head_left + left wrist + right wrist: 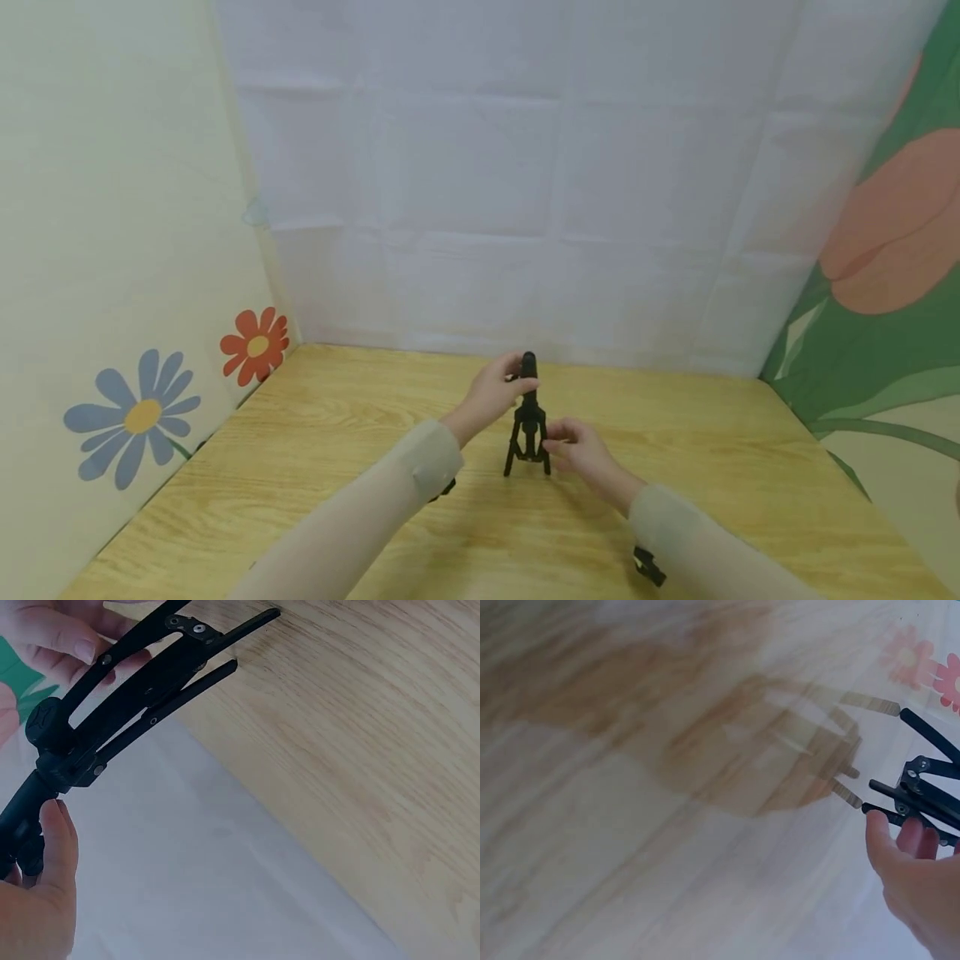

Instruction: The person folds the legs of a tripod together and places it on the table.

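Observation:
A small black tripod [529,417] stands upright on the wooden table with its legs spread partway. Around its upper column curl the thumb and fingers of my left hand [495,392]; the left wrist view shows that thumb [58,840] lying against the column below the leg joint. My right hand [588,458] is lower down, at the right-hand leg. In the right wrist view the right hand [922,877] has its thumb and curled fingers at the leg [885,815], near its foot. The far side of the left hand's grip is hidden by the column.
The wood-grain table [360,392] runs back to a creased white sheet [465,208]. Flower-patterned cloth [142,292] hangs on the left, and a green and pink cloth [885,233] on the right. Under the sleeves, dark wrist devices [648,567] show in part.

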Available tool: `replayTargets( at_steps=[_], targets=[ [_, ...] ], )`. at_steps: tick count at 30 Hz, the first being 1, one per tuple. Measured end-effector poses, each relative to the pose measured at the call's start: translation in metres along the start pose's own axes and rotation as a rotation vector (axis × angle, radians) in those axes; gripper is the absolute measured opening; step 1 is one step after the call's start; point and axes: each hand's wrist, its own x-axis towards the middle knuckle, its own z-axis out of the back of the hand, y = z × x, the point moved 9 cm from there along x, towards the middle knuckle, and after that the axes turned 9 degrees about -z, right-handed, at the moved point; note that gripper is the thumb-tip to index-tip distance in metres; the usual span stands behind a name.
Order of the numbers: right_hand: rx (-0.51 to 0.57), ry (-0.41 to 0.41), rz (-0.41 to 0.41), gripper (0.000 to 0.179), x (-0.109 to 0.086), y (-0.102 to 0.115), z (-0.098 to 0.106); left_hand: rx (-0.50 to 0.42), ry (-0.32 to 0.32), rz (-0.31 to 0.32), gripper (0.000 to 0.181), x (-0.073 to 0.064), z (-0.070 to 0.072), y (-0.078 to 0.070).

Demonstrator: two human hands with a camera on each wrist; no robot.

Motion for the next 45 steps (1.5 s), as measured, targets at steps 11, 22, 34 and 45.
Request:
replayTargets(
  at_steps=[11,22,34,45],
  targets=[
    [-0.141,0.040,0.019,0.035,0.001,-0.004,-0.004,-0.142,0.018,-0.061,0.031,0.002,0.015,0.017],
    [-0.219,0.218,0.117,0.058,0.000,-0.003,-0.020,-0.181,0.076,-0.074,0.029,0.001,0.016,0.025],
    [-0.247,0.212,0.113,0.056,-0.002,-0.001,-0.022,-0.190,-0.018,-0.012,0.027,0.003,0.027,0.043],
    [-0.231,0.229,0.012,0.047,-0.002,-0.005,-0.020,-0.141,-0.009,0.004,0.027,0.002,0.030,0.041]
  ],
)
